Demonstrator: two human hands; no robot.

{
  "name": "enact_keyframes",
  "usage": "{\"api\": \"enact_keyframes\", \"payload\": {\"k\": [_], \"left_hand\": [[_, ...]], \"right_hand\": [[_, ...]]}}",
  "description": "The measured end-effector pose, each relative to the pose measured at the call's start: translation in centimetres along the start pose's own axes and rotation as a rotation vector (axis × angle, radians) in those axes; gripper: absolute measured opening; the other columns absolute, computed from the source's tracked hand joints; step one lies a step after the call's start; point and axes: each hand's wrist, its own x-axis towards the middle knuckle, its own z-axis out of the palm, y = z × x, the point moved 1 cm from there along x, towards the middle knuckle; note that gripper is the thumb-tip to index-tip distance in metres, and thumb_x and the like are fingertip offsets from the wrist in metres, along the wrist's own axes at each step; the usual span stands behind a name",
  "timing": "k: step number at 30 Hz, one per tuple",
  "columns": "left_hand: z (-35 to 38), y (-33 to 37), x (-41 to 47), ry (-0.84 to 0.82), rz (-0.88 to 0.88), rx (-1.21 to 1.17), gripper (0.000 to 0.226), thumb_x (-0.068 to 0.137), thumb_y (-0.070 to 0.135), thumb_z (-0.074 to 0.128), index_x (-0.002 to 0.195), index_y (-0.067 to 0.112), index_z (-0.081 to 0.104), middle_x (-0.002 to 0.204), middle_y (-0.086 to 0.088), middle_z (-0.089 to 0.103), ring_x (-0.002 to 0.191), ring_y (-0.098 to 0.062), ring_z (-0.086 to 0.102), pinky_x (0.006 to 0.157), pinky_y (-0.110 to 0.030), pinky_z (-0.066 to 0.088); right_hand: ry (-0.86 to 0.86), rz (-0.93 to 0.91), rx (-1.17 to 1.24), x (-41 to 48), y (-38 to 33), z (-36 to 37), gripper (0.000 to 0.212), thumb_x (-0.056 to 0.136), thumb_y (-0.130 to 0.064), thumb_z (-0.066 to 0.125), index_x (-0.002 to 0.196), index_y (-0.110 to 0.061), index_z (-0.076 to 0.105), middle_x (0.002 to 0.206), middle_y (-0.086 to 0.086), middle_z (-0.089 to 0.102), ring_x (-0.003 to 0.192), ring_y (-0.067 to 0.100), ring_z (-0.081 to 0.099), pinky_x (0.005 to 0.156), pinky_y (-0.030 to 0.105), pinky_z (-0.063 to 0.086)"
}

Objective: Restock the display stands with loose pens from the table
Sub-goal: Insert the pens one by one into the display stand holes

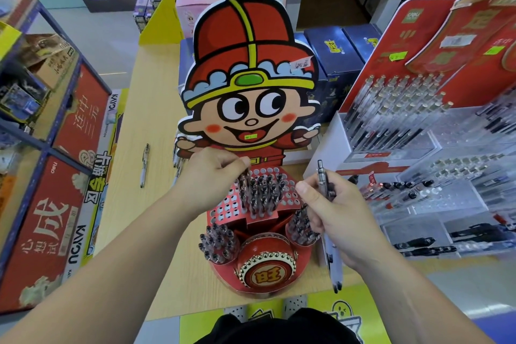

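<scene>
The left hand (212, 176) pinches a pen (243, 179) by its top, the tip seemingly in a back-left hole of the cartoon display stand (251, 64) at mid-table. The right hand (335, 212) grips a bundle of pens (333, 265) just right of the stand. A loose pen (144, 165) lies near the left edge of the table (156, 109).

The left hand (210, 176) pinches a pen (243, 177), seemingly over the red stand (223, 209); right hand (335, 212) grips several pens (322, 176).

The left hand (212, 176) and right hand (335, 212) are bare, the 2 forearms (125, 260) unsleeved; a black fabric garment (279, 327) covers the torso.
</scene>
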Motion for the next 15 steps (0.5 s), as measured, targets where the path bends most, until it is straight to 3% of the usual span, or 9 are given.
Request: {"api": "enact_keyframes", "payload": {"k": [3,6,9,15], "left_hand": [[0.2,-0.1,-0.3,-0.002,0.006,0.006,0.053,0.097,0.048,0.061,0.082,-0.002,0.065,0.066,-0.022,0.049,0.057,-0.015,0.039,0.061,-0.03,0.036],[0.2,0.0,-0.5,0.033,0.021,0.016,0.03,0.095,0.047,0.065,0.085,0.021,0.077,0.062,0.007,0.063,0.058,-0.006,0.052,0.063,-0.027,0.045],[0.1,0.8,-0.9,0.079,0.097,0.032,0.01,0.094,0.039,0.068,0.091,0.036,0.077,0.08,0.021,0.071,0.079,0.005,0.062,0.069,-0.02,0.045],[0.3,1.1,-1.1,0.069,0.133,0.085,0.014,0.093,0.031,0.072,0.08,0.03,0.079,0.074,0.018,0.072,0.079,0.002,0.062,0.063,-0.017,0.044]], "right_hand": [[-0.004,0.019,-0.004,0.0,-0.2,0.1,0.024,0.093,-0.04,0.066,0.087,-0.017,0.061,0.06,0.006,0.04,0.057,0.021,0.038,0.051,0.031,0.033],[-0.007,0.04,-0.007,0.0,-0.2,0.3,0.028,0.102,-0.04,0.055,0.095,-0.014,0.064,0.065,0.005,0.042,0.057,0.02,0.04,0.051,0.03,0.035],[-0.016,0.071,0.065,-0.1,-0.4,0.7,0.044,0.107,-0.044,0.043,0.099,-0.006,0.064,0.069,0.009,0.042,0.054,0.018,0.04,0.05,0.031,0.035],[-0.025,0.127,0.141,-0.3,-1.3,1.3,0.051,0.108,-0.045,0.038,0.104,0.001,0.061,0.064,0.006,0.042,0.052,0.019,0.037,0.05,0.032,0.033]]}}
